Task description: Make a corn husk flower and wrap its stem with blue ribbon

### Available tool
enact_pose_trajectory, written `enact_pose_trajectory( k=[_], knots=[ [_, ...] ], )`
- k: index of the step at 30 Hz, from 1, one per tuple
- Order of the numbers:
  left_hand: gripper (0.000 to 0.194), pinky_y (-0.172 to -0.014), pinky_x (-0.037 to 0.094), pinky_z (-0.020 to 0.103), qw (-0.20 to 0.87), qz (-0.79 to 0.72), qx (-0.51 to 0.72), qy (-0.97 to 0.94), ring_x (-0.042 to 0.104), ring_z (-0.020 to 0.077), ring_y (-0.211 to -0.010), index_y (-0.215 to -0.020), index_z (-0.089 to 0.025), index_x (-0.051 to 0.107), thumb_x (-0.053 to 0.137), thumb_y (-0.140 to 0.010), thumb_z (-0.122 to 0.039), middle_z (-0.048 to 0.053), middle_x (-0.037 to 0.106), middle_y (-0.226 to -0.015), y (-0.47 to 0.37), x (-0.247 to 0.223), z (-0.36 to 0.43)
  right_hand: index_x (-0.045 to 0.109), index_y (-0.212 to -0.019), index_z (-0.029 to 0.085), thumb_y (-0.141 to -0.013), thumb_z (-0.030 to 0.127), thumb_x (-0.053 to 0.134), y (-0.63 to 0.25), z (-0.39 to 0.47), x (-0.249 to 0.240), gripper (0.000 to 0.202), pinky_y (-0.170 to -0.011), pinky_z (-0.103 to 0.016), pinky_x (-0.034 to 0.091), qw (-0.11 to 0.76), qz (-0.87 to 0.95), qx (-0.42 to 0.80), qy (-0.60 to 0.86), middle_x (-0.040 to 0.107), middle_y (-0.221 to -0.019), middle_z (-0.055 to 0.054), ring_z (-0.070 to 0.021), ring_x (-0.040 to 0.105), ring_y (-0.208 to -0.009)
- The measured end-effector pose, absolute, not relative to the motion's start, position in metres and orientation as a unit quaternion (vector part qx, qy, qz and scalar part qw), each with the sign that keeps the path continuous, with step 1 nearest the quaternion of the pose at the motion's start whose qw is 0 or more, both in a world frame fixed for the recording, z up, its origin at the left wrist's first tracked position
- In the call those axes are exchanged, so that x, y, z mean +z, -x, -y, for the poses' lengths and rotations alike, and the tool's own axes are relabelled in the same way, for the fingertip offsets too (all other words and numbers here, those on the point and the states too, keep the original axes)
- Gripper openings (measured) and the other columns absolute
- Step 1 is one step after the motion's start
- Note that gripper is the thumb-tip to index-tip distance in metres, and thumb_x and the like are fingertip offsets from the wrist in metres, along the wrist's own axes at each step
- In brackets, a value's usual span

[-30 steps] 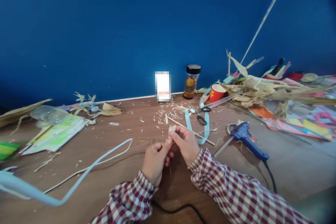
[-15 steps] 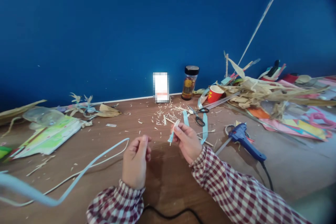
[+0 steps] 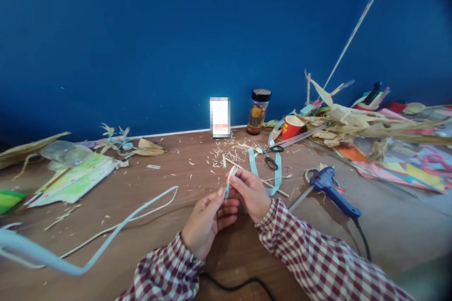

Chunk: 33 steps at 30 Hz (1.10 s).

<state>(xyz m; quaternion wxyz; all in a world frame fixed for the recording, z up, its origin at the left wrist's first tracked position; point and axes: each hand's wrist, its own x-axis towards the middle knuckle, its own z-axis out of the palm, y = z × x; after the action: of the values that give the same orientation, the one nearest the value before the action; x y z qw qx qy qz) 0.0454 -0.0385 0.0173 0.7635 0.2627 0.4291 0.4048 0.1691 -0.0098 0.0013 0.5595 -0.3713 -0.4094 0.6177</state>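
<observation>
Over the table [image 3: 141,221], left of the glue gun [image 3: 332,193], the left hand [image 3: 208,216] is half open, fingers loosely curled, and whether it grips cannot be told; the right hand [image 3: 251,195] pinches a piece [image 3: 228,186] between thumb and fingers. Slim and tilted, the piece is cream above, light blue below.

Left of the left hand [image 3: 206,221], a lane of open table [image 3: 165,171] runs back toward the wall [image 3: 162,56], with only small scraps on it; farther left, a bent blue strip [image 3: 45,257] bars the way. Ahead of the right hand [image 3: 252,195], scissors [image 3: 271,163] and a ribbon [image 3: 276,191] clutter the path. The glue gun [image 3: 334,193] blocks the right side, with dry husks [image 3: 348,120] crowding behind it.
</observation>
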Motion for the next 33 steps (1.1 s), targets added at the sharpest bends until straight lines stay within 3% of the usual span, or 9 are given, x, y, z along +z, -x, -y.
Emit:
enact_pose_trajectory(
  k=[12,17,21,24,28,33],
  knots=[
    [0.019,-0.059,0.054,0.022,0.822,-0.357,0.394,-0.204,0.054,0.0057,-0.055,-0.085,-0.011,0.064,0.058,-0.078,-0.027,0.0,0.055,-0.063,-0.044,0.01,0.038,0.059,-0.084,0.016,-0.072,0.035,0.063,-0.169,0.011,0.001,0.023,-0.039,-0.015,0.038,0.535,0.351,0.687,0.345,0.052,-0.058,0.004,-0.0047,0.045,-0.045],
    [0.015,-0.053,0.051,0.016,0.829,-0.362,0.388,-0.177,0.049,0.0024,-0.045,-0.078,-0.009,0.065,0.061,-0.076,-0.023,-0.002,0.053,-0.055,-0.048,0.004,0.043,0.055,-0.073,0.017,-0.071,0.035,0.064,-0.166,0.014,0.0,0.02,-0.036,-0.014,0.034,0.533,0.318,0.713,0.326,0.05,-0.056,0.005,-0.0032,0.038,-0.04],
    [0.018,-0.063,0.052,0.022,0.862,-0.339,0.318,-0.201,0.058,0.0076,-0.058,-0.088,-0.008,0.064,0.06,-0.077,-0.022,0.006,0.063,-0.07,-0.046,-0.001,0.044,0.056,-0.072,0.017,-0.07,0.032,0.065,-0.168,0.012,0.004,0.018,-0.043,-0.015,0.036,0.555,0.287,0.711,0.323,0.052,-0.063,0.004,-0.0039,0.043,-0.048],
    [0.02,-0.069,0.051,0.027,0.846,-0.349,0.338,-0.218,0.061,0.013,-0.071,-0.088,-0.009,0.064,0.055,-0.08,-0.026,0.011,0.066,-0.083,-0.044,0.001,0.041,0.057,-0.07,0.017,-0.07,0.032,0.066,-0.17,0.01,0.005,0.017,-0.046,-0.016,0.036,0.566,0.28,0.705,0.321,0.052,-0.063,0.004,-0.0044,0.043,-0.051],
    [0.027,-0.065,0.051,0.026,0.816,-0.375,0.382,-0.217,0.061,0.0139,-0.07,-0.086,-0.01,0.064,0.051,-0.081,-0.034,0.011,0.066,-0.083,-0.044,0.006,0.039,0.056,-0.068,0.016,-0.069,0.033,0.066,-0.168,0.012,0.002,0.02,-0.045,-0.016,0.035,0.561,0.284,0.707,0.323,0.053,-0.064,0.003,-0.0043,0.043,-0.05],
    [0.02,-0.061,0.05,0.022,0.794,-0.389,0.404,-0.234,0.06,0.0108,-0.064,-0.085,-0.012,0.064,0.061,-0.075,-0.029,0.007,0.067,-0.076,-0.046,0.01,0.038,0.056,-0.07,0.016,-0.069,0.032,0.067,-0.162,0.013,-0.004,0.02,-0.039,-0.014,0.029,0.536,0.281,0.729,0.32,0.054,-0.062,0.004,-0.003,0.041,-0.044]
  ],
)
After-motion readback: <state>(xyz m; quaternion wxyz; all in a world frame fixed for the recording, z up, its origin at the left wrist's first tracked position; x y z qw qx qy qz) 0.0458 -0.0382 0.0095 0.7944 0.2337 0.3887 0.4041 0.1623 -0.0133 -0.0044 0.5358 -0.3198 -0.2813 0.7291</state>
